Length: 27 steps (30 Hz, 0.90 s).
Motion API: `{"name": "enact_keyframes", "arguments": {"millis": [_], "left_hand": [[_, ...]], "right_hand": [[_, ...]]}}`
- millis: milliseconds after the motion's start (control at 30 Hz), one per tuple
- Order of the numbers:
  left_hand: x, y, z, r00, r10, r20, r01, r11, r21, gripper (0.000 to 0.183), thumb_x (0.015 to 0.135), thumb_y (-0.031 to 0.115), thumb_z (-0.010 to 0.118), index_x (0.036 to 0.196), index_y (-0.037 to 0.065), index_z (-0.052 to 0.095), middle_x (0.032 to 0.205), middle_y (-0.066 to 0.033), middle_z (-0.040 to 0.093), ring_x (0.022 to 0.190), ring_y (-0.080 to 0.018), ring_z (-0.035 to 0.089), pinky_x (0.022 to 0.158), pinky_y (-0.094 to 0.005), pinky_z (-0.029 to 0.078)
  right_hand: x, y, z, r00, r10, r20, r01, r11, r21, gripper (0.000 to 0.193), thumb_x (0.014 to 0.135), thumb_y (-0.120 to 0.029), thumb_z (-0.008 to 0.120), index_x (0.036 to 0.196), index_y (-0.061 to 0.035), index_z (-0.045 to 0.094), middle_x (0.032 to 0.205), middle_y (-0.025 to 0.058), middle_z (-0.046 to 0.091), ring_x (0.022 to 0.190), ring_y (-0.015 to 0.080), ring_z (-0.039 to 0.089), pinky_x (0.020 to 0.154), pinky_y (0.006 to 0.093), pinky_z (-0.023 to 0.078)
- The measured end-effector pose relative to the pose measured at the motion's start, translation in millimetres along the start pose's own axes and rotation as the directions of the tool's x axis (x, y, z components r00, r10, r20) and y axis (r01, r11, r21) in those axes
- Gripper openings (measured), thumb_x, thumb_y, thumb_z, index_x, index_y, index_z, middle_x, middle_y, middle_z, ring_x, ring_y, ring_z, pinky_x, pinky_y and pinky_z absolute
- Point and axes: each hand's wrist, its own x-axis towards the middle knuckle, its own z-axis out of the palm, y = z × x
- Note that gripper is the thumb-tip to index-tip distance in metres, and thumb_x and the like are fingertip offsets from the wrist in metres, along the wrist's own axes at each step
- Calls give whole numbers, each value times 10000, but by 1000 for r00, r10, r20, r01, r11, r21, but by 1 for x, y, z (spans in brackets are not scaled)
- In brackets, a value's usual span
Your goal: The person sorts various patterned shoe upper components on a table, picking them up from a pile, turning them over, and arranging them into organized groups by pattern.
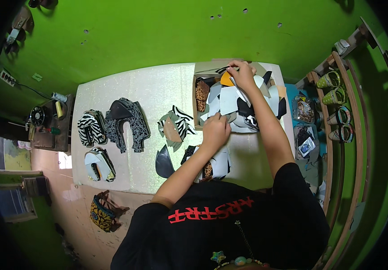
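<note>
Black-and-white scrap point(222, 70) looks pinched by fingers point(235, 63) of the right hand point(244, 72), while the left hand point(217, 130), grip unclear, apparently steadies the box point(202, 67).

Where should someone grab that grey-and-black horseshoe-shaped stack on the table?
Probably by the left leg of the horseshoe-shaped stack, from its near, open end: the gap there leaves room for the thumb of the left hand, fingers outside. The dark piece lies over the far bend, so gripping there might shift it.

Green wall point(158, 36), wooden rack point(361, 130), pinkish floor point(59, 200); what seems a window point(11, 200), left
</note>
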Motion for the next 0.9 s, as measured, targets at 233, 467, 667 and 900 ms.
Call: {"name": "enact_keyframes", "arguments": {"millis": [233, 467, 667, 900], "left_hand": [[-2, 8, -15, 997, 44, -67, -44, 999, -11, 117, 700, 155, 645, 744, 60, 593, 967, -130, 574, 967, -314, 511, 825, -424, 381], [8, -4, -34, 993, -95, -73, 97, 995, 25, 225, 654, 200, 698, 761, 41, 580, 1104, -187, 518, 1052, -358, 472, 888, -456, 357], [27, 2, -38, 996, -72, -53, 70, 997, -41, 546, 693, 297, 667, 1123, 41, 448, 1287, -211, 375, 1220, -389, 316, 985, -495, 251], [65, -16, -34, 978, -77, -193, 68, 996, -57, 621, 735, 297, 668, 1233, 38, 401, 1301, -210, 378, 1246, -368, 311, 1003, -489, 223]], "right_hand": [[-7, 23, -10, 997, 77, 24, -80, 954, 288, 126, 780, -202, 671, 862, -108, 657, 781, 27, 669, 744, 173, 631, 738, 296, 432], [-12, 10, -26, 995, -11, 101, -7, 984, 176, 104, 783, -208, 667, 837, -120, 655, 783, 8, 671, 722, 151, 623, 849, 330, 350], [3, 0, -37, 995, -55, 82, 36, 974, 224, 94, 783, -215, 665, 831, -135, 675, 782, 9, 672, 746, 148, 600, 848, 352, 328], [34, -51, -54, 970, -239, 54, 201, 902, 382, 107, 771, -173, 656, 854, -113, 686, 832, 36, 681, 831, 184, 610, 863, 340, 392]]}}
